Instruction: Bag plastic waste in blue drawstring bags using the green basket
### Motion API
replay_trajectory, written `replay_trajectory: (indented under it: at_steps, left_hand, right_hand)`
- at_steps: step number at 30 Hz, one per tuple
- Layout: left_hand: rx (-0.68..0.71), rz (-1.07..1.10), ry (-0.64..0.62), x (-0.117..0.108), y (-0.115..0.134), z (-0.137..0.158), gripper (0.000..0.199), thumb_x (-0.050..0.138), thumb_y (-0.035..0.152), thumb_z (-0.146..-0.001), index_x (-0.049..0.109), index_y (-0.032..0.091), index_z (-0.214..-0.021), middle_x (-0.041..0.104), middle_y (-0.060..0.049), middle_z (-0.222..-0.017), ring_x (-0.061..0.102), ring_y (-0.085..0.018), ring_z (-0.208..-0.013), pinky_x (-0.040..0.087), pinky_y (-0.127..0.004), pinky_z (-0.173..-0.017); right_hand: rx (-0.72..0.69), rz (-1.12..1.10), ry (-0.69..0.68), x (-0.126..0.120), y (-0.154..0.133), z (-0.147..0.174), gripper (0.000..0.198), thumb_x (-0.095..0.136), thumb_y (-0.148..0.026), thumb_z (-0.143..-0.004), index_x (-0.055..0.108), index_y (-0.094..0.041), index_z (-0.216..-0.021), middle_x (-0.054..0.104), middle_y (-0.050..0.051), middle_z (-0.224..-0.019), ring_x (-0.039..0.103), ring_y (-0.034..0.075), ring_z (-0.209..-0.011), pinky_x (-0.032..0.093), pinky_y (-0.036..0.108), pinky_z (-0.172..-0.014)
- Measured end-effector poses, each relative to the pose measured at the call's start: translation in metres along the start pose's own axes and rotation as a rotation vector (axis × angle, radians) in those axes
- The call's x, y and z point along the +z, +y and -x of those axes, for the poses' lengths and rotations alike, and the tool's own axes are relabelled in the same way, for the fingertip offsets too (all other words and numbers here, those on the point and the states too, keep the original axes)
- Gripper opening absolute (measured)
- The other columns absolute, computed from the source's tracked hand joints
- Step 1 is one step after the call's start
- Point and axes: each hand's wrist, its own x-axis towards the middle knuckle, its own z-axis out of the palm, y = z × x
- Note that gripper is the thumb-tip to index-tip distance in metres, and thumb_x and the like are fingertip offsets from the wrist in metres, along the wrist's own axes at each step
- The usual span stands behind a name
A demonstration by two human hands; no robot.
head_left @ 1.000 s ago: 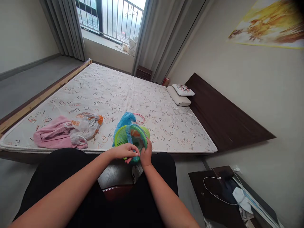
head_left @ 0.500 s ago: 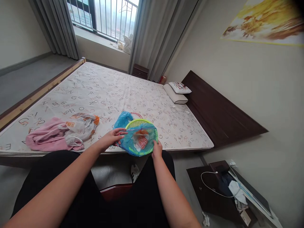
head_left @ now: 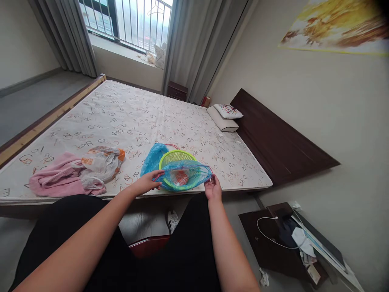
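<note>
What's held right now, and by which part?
The translucent blue bag, by opposite sides of its mouth: left hand at one, right hand at the other.

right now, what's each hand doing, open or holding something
Left hand: closed, fingertips holding one side of the blue plastic bag.
Right hand: closed, fingers curled, holding the bag's opposite side.

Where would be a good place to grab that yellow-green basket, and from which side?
Probably by the far rim of the basket, coming from above on the bed's side. That curved edge stands up uncovered, so a hand could pinch it. The near part lies behind the blue bag stretched between the left hand and right hand.
</note>
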Motion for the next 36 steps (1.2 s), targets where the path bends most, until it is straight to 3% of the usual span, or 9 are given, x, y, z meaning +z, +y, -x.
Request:
replay_trajectory:
  at_steps: [5,9,13,16,19,23,28,32,36]
  left_hand:
    - [-0.036,0.097,-0.05,0.0,-0.001,-0.002,0.082,0.083,0.034,-0.07,0.055,0.029,-0.147,0.048,-0.016,-0.161,0.073,-0.014,-0.073,0.05,-0.025,-0.061]
    - [-0.05,0.188,-0.056,-0.002,-0.003,-0.004,0.079,0.084,0.033,-0.071,0.057,0.028,-0.145,0.051,-0.017,-0.159,0.072,-0.013,-0.07,0.047,-0.025,-0.058]
    - [-0.063,0.227,-0.058,-0.001,-0.004,-0.006,0.072,0.085,0.035,-0.072,0.059,0.024,-0.139,0.057,-0.019,-0.153,0.07,-0.012,-0.064,0.044,-0.024,-0.055]
    - [-0.067,0.231,-0.05,0.0,-0.003,-0.007,0.069,0.085,0.037,-0.073,0.059,0.021,-0.135,0.06,-0.02,-0.148,0.068,-0.01,-0.06,0.04,-0.023,-0.051]
    - [-0.045,0.289,-0.021,-0.002,-0.002,-0.008,0.067,0.086,0.039,-0.074,0.06,0.018,-0.132,0.065,-0.02,-0.143,0.066,-0.009,-0.058,0.042,-0.023,-0.051]
    - [0.026,0.477,0.056,-0.006,0.002,-0.008,0.065,0.088,0.041,-0.072,0.064,0.017,-0.127,0.07,-0.018,-0.134,0.068,-0.01,-0.065,0.052,-0.025,-0.061]
    - [0.16,0.678,0.229,-0.014,0.009,-0.006,0.055,0.09,0.038,-0.07,0.065,0.018,-0.116,0.072,-0.014,-0.132,0.072,-0.022,-0.11,0.057,-0.031,-0.087]
    - [0.287,0.538,0.419,-0.024,0.007,-0.005,0.047,0.082,0.043,-0.076,0.067,0.018,-0.114,0.072,-0.014,-0.132,0.064,-0.027,-0.126,0.054,-0.038,-0.098]
    - [0.447,-0.036,0.665,-0.021,0.017,0.011,0.034,0.06,0.045,-0.095,0.074,0.019,-0.114,0.076,-0.011,-0.119,0.066,-0.027,-0.117,0.048,-0.044,-0.107]
  right_hand:
    - [-0.008,-0.02,-0.135,-0.003,-0.026,0.01,0.035,0.082,-0.036,-0.07,0.064,-0.024,-0.097,0.073,0.0,-0.088,0.067,0.015,-0.076,0.059,0.031,-0.072]
    - [0.056,0.137,-0.268,0.005,-0.04,0.017,0.051,0.09,-0.026,-0.061,0.066,-0.023,-0.106,0.073,-0.002,-0.088,0.057,0.008,-0.061,0.053,0.024,-0.062]
    - [0.028,0.436,-0.195,0.013,-0.043,0.02,0.045,0.088,-0.031,-0.061,0.072,-0.018,-0.1,0.07,-0.001,-0.078,0.056,0.009,-0.058,0.046,0.023,-0.055]
    - [-0.02,0.482,-0.138,0.016,-0.041,0.021,0.042,0.087,-0.03,-0.059,0.072,-0.016,-0.096,0.068,-0.002,-0.073,0.053,0.009,-0.055,0.04,0.023,-0.051]
    - [-0.104,0.41,-0.1,0.018,-0.046,0.023,0.047,0.085,-0.031,-0.061,0.069,-0.019,-0.104,0.067,-0.004,-0.078,0.053,0.008,-0.058,0.038,0.021,-0.052]
    - [-0.157,0.132,-0.132,0.027,-0.063,0.031,0.046,0.085,-0.027,-0.063,0.067,-0.023,-0.105,0.068,-0.005,-0.084,0.065,0.01,-0.074,0.05,0.022,-0.066]
    - [-0.088,-0.08,-0.217,0.045,-0.084,0.046,0.045,0.084,-0.021,-0.065,0.063,-0.024,-0.104,0.071,-0.004,-0.083,0.072,0.013,-0.083,0.057,0.031,-0.085]
    - [-0.091,-0.118,-0.31,0.057,-0.093,0.059,0.044,0.087,-0.024,-0.065,0.057,-0.025,-0.098,0.071,-0.005,-0.084,0.074,0.016,-0.086,0.058,0.04,-0.093]
    - [-0.339,0.189,-0.319,0.07,-0.1,0.082,0.036,0.085,-0.031,-0.073,0.056,-0.024,-0.094,0.064,-0.006,-0.09,0.071,0.012,-0.073,0.059,0.035,-0.082]
